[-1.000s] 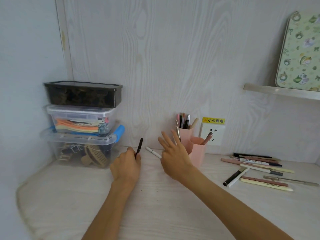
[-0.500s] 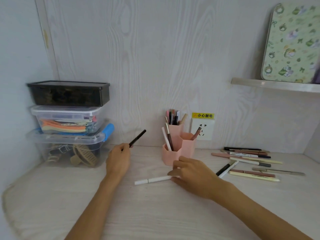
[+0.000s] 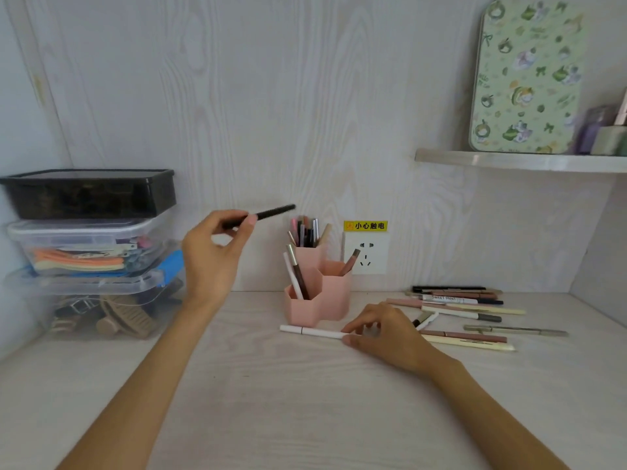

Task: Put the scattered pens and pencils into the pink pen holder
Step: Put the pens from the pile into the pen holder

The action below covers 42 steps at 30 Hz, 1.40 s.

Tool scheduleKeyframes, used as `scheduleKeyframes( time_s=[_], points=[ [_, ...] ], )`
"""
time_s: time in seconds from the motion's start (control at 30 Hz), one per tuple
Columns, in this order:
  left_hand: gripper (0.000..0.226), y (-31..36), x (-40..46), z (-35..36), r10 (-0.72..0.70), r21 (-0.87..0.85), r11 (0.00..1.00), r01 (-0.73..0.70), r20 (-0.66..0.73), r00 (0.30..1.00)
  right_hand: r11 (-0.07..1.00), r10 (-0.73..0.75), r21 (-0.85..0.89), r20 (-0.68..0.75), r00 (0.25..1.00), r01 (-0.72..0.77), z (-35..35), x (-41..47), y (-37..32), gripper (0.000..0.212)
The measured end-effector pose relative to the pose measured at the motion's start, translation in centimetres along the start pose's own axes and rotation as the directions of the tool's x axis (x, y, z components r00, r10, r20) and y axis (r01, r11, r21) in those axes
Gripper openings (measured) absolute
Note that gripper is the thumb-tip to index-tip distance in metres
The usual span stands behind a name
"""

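The worktop [image 3: 271, 401] is pale, wood-grained laminate, matching the wall panel behind it. On it stands the holder [image 3: 319, 296], matte pink plastic made of joined hexagonal cells of different heights; slim pens and pencils stick out of the cells.

The left hand [image 3: 212, 262] is raised in the air to the left of the holder, its fingers [image 3: 244, 228] pinched on a thin black pen [image 3: 271, 213], which lies nearly level, its tip pointing right toward the tallest cell's top, not touching it.

The right hand [image 3: 386, 330] rests low on the worktop just right of the holder's base. Its fingers are curled onto the right end of a smooth white pen [image 3: 310, 331], thumb at the near side; the pen lies flat, close in front of the holder.

Further right, a loose row of pens [image 3: 464, 312] in pink, cream, black and grey lies on the worktop, mostly parallel.

At far left, three lidded plastic boxes [image 3: 91, 249] are stacked, the top one dark, the lower two clear
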<state>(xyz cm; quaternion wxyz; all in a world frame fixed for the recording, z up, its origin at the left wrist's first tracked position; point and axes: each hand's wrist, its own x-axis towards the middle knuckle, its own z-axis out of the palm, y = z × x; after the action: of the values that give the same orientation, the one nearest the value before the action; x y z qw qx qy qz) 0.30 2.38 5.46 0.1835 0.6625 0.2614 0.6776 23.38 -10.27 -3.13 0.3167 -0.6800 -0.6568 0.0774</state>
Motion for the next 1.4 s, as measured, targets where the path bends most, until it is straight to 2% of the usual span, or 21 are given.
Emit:
scheduleKeyframes(
  time_s=[0.13,0.23,0.33,0.4,0.47,0.57,0.67,0.7,0.77,0.83,0.87,0.93,1.03,1.13,1.2,1.27,1.4],
  points=[
    [0.015,1.2,2.8,2.6,0.053,0.124,0.989,-0.08,0.207,0.977,1.0,0.006,0.023,0.005,1.0,-0.006,0.0,0.0,0.2,0.013],
    [0.023,1.3,3.9,4.2,0.072,0.333,0.922,-0.197,0.352,0.933,0.999,0.012,0.032,0.001,1.0,-0.012,0.0,0.1,0.2,0.014],
    [0.028,1.3,4.0,5.8,0.006,0.517,0.811,-0.275,0.462,0.887,1.0,0.01,0.022,-0.002,1.0,-0.01,-0.1,0.1,0.4,0.016],
    [0.029,1.1,3.4,6.8,-0.079,0.586,0.763,-0.272,0.503,0.861,1.0,0.015,0.011,0.007,1.0,-0.015,-0.2,0.0,0.5,0.018],
    [0.028,0.8,2.6,7.5,-0.134,0.629,0.741,-0.235,0.481,0.867,0.999,0.028,0.019,0.013,1.0,-0.028,-0.4,0.0,0.7,0.016],
    [0.026,0.4,1.7,7.7,-0.117,0.641,0.735,-0.222,0.442,0.889,0.997,0.048,0.058,0.012,0.999,-0.048,-0.4,0.0,0.9,0.012],
    [0.054,0.1,0.6,7.0,-0.091,0.619,0.768,-0.165,0.36,0.928,0.99,0.072,0.123,0.021,0.997,-0.074,-0.5,-0.1,0.9,0.009],
    [0.053,0.2,0.1,6.7,-0.047,0.578,0.805,-0.133,0.286,0.957,0.98,0.086,0.177,0.026,0.996,-0.089,-0.8,-0.1,0.8,0.009],
    [0.034,0.9,-1.5,6.0,0.056,0.459,0.881,-0.118,0.147,0.987,0.955,0.114,0.277,-0.001,0.993,-0.11,-1.6,0.0,0.8,0.011],
    [0.021,1.6,-3.7,5.6,0.118,0.387,0.908,-0.159,0.13,0.985,0.915,0.163,0.386,-0.083,0.983,-0.119,-2.6,0.3,0.9,0.014],
    [0.022,1.8,-5.0,5.6,0.122,0.366,0.913,-0.18,0.175,0.977,0.88,0.196,0.459,-0.123,0.973,-0.119,-3.0,0.2,0.9,0.014],
    [0.028,1.9,-7.4,5.9,0.094,0.343,0.912,-0.223,0.353,0.931,0.803,0.267,0.585,-0.179,0.947,-0.116,-3.8,0.2,1.2,0.015],
    [0.034,1.9,-10.1,7.5,-0.012,0.296,0.922,-0.249,0.665,0.747,0.678,0.377,0.728,-0.218,0.9,-0.108,-4.4,0.1,1.7,0.013],
    [0.047,2.0,-12.0,9.8,-0.086,0.295,0.925,-0.24,0.777,0.624,0.603,0.492,0.794,-0.298,0.818,-0.074,-4.6,0.1,2.2,0.018],
    [0.043,2.0,-12.6,10.7,-0.113,0.317,0.916,-0.246,0.791,0.601,0.568,0.565,0.821,-0.341,0.751,-0.055,-4.6,0.2,2.5,0.024],
    [0.031,1.8,-12.5,10.7,-0.12,0.317,0.922,-0.223,0.781,0.613,0.518,0.629,0.855,-0.363,0.687,-0.022,-4.7,0.2,2.6,0.026],
    [0.025,0.3,-11.2,8.0,-0.169,0.356,0.916,-0.186,0.763,0.624,0.448,0.673,0.89,-0.397,0.625,0.083,-4.9,0.3,2.2,0.021]
  ],
)
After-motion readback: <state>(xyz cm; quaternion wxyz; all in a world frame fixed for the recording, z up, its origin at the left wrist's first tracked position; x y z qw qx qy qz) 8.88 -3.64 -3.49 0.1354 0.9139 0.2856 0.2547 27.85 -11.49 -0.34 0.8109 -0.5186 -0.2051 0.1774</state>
